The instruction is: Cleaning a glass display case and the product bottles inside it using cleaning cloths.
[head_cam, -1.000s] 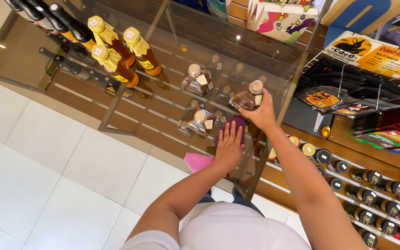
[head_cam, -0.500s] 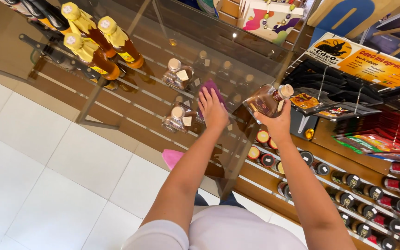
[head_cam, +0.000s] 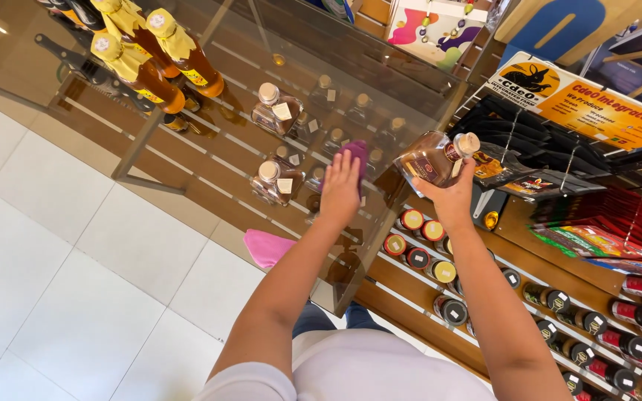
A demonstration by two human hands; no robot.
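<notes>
Wiping step: left hand [head_cam: 339, 191] flat, fingers together, pressing a purple cloth [head_cam: 354, 154] on the glass shelf [head_cam: 209, 141] near its right edge; right hand [head_cam: 451, 197] clamped around a small amber bottle [head_cam: 431, 157], lifted clear just right of the cloth. Next move likely needs the wiped patch left free for setting the bottle down. Two small corked bottles [head_cam: 273, 182] stand close left; tall yellow-capped bottles [head_cam: 157, 56] far left; jar rows [head_cam: 425, 249] below right
</notes>
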